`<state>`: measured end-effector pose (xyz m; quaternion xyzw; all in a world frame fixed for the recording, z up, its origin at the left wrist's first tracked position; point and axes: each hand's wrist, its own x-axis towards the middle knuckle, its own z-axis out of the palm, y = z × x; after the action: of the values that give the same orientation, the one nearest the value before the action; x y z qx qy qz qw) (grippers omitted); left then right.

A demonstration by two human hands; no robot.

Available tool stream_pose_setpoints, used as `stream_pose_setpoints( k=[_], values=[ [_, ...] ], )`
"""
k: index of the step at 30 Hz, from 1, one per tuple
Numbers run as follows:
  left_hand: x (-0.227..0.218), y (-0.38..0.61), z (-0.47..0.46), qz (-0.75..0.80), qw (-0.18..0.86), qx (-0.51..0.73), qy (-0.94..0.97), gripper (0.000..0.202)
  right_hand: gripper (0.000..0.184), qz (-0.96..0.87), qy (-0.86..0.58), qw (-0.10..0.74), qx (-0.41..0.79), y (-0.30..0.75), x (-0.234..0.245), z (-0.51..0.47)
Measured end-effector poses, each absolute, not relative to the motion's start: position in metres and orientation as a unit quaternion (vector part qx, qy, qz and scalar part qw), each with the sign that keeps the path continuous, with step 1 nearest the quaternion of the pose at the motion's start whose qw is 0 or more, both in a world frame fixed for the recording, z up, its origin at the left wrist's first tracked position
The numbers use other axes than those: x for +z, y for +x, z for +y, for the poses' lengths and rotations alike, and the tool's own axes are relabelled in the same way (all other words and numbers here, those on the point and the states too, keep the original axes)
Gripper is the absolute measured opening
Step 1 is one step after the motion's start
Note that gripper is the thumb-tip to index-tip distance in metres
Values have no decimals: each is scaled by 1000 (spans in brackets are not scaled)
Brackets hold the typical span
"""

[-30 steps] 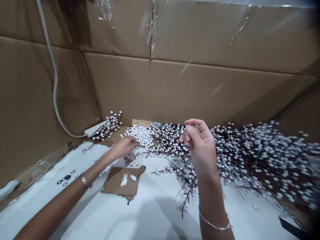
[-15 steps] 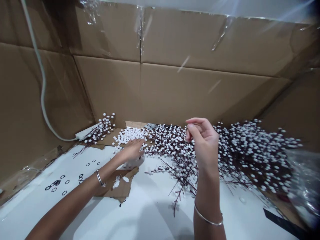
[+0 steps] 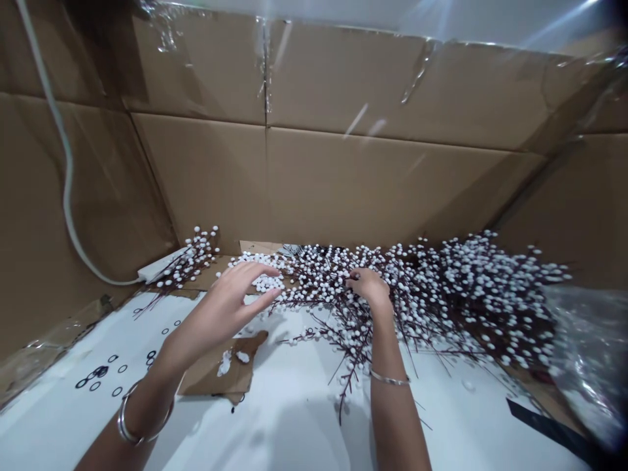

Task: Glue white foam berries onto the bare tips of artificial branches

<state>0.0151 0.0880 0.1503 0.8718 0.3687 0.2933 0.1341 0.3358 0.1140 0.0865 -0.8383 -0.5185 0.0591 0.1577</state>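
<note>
My left hand [image 3: 223,304] is raised over the white table, thumb and fingers apart, with nothing between them. Just beyond its fingertips lies a heap of loose white berry beads [image 3: 266,282]. My right hand [image 3: 371,286] reaches into the pile of artificial berry stems [image 3: 314,271], brown twigs with white berries. Its fingers are pinched together among them; what they hold is hidden by the clutter. Below my left hand, a scrap of cardboard [image 3: 235,379] carries white smears that look like glue.
More berry stems [image 3: 490,288] are heaped at the right, beside clear plastic wrap [image 3: 583,353]. A small bunch [image 3: 193,258] leans by a white power strip [image 3: 159,267] with its cable. Black rings [image 3: 101,371] lie at left. Cardboard walls [image 3: 343,190] enclose the table.
My left hand has drawn back from the bead heap and spread its fingers. My right hand has lowered from above the stems and moved left into them. The view has shifted slightly.
</note>
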Motion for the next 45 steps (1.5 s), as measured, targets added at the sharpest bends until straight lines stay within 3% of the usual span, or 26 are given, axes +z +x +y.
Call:
stream_pose_setpoints(
  k=[11,19,28,32,36,40,43,45],
  values=[
    [156,0,91,382,125,293,868,28,48,-492,-837,238,17,346,95,108],
    [157,-9,95,398,109,280,867,29,57,-468,-867,171,-10,351,94,95],
    [155,-12,97,391,101,263,876,33,46,-442,-880,172,-22,356,92,96],
    [157,-14,98,395,104,273,871,34,32,-464,-839,277,-67,354,106,91],
    [158,-13,98,400,107,289,863,30,24,-482,-714,495,-114,344,121,91],
    [157,-6,98,398,124,311,854,28,27,-470,-553,688,3,314,139,84],
    [153,3,97,374,129,339,854,26,26,-476,-467,740,87,285,153,72],
    [150,11,97,343,123,361,858,26,23,-504,-432,729,166,265,159,64]
  ],
)
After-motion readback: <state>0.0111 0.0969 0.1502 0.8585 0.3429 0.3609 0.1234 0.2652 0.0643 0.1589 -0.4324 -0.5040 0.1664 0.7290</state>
